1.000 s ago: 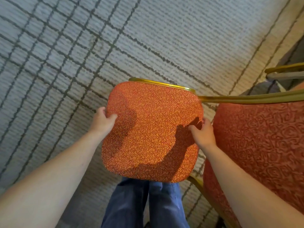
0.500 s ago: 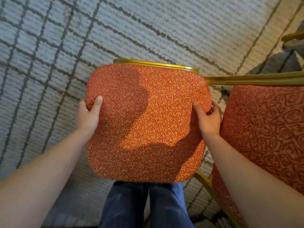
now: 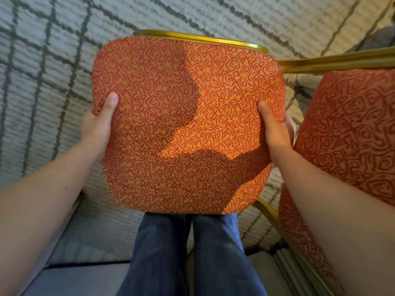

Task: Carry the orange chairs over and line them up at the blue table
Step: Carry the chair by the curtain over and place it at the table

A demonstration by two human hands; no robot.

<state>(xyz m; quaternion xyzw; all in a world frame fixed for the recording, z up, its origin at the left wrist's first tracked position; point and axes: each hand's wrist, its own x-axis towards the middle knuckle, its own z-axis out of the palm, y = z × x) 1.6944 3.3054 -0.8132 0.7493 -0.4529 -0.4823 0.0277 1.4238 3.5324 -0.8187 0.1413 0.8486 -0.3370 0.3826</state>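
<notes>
An orange chair (image 3: pixel 186 124) with a red swirl pattern and a gold metal frame fills the middle of the head view, its padded seat facing me. My left hand (image 3: pixel 98 124) grips the seat's left edge, thumb on top and fingers hidden underneath. My right hand (image 3: pixel 275 127) grips the right edge the same way. The chair's legs and backrest are hidden under the seat. No blue table is in view.
A second orange chair (image 3: pixel 352 129) with a gold frame stands close on the right, almost touching my right hand. Grey carpet (image 3: pixel 53 50) with dark grid lines spreads to the left and ahead. My legs in blue jeans (image 3: pixel 188 253) are right below the seat.
The held chair has come up and closer to me, now filling more of the view. Both hands shifted from the seat's corners to a firm hold on its side edges.
</notes>
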